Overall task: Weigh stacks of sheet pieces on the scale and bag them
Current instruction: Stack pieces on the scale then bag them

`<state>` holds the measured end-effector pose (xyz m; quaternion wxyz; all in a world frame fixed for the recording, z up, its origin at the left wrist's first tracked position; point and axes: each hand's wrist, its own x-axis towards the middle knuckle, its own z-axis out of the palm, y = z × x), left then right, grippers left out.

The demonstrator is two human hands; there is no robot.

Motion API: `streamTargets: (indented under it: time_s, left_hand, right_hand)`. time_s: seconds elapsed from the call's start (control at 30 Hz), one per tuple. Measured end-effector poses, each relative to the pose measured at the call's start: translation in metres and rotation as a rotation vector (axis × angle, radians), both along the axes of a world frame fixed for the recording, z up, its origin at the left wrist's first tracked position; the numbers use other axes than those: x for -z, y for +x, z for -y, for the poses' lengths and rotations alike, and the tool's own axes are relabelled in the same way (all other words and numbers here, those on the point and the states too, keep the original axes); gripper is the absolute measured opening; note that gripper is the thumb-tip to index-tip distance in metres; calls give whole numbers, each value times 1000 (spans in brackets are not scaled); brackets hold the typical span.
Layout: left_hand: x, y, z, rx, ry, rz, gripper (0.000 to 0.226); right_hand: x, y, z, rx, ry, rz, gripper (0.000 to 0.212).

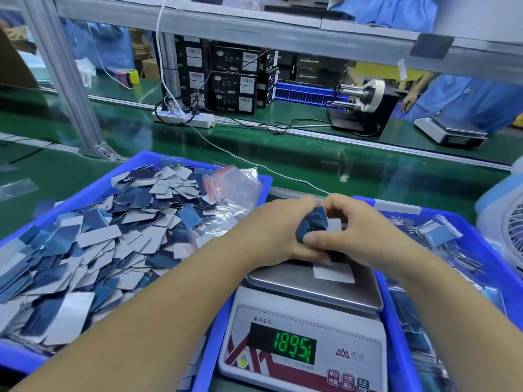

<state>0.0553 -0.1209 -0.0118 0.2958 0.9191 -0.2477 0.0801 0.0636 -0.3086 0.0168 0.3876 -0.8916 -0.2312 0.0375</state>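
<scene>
Over the steel pan of the scale (334,292), both my hands hold a stack of blue and grey sheet pieces (312,223). My left hand (278,230) cups the stack from the left. My right hand (351,233) pinches it from the right, thumb on the near edge. One grey piece (334,273) lies flat on the pan beneath my hands. The green display (294,348) reads 189.51. A blue tray (141,162) on the left is heaped with loose pieces (113,236), and clear zip bags (235,188) lie at its far right corner.
A blue tray (492,250) on the right holds filled bags (441,233). A white fan (509,230) stands at the right edge. Beyond lies a green conveyor (311,154) with a power strip (184,118), cables, black boxes (232,80), a label dispenser (362,108) and another scale (450,131). A person in blue (467,100) is opposite.
</scene>
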Motion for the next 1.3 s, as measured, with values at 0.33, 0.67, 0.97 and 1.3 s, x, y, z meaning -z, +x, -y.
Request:
streamTargets:
  time_s: [0.33, 0.67, 0.97, 1.3]
  left_hand:
    - [-3, -1, 1, -120, -23, 176, 45]
    - [0, -3, 1, -24, -20, 30, 80]
    - [-7, -1, -14, 47, -932, -452, 43]
    - [-15, -11, -5, 83, -950, -522, 63]
  right_hand:
    - [-1, -6, -5, -69, -15, 181, 23]
    - [11, -4, -13, -10, -79, 152, 17]
    - [8, -3, -12, 88, 45, 189, 12]
    - [16, -3, -17, 46, 25, 140, 24]
